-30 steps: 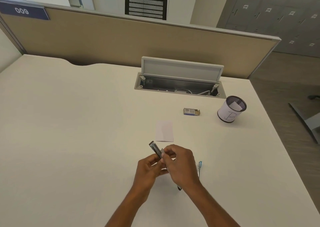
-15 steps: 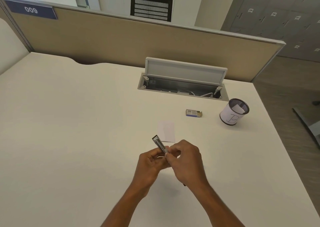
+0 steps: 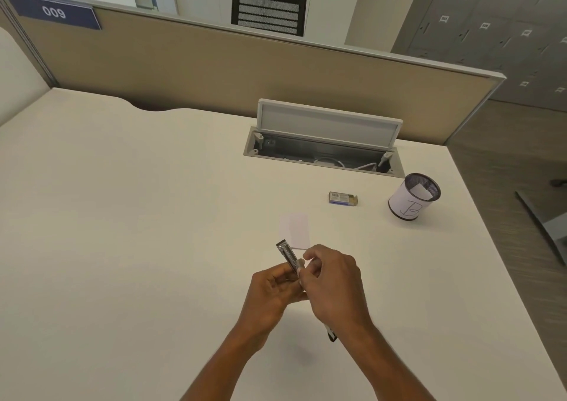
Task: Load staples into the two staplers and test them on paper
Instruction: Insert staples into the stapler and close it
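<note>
My left hand [image 3: 271,293] grips a small metal stapler [image 3: 287,255] whose silver staple channel points up and away from me. My right hand [image 3: 333,284] is pinched at the near end of that channel; whatever sits between its fingertips is too small to make out. A small white slip of paper [image 3: 294,230] lies flat on the desk just beyond the stapler. A staple box [image 3: 343,198] with its end flap open lies farther back to the right. A dark end of another object [image 3: 331,335] pokes out from under my right wrist.
A white mesh pen cup [image 3: 412,196] marked with a letter stands at the right. An open cable tray [image 3: 322,152] with its lid up is set into the white desk [image 3: 122,232] by the tan partition [image 3: 214,72]. The desk's right edge drops to the floor.
The view has shifted slightly. Both hands stay together on the stapler. The blue object that showed to the right of my right hand a second ago is now hidden under the wrist.
</note>
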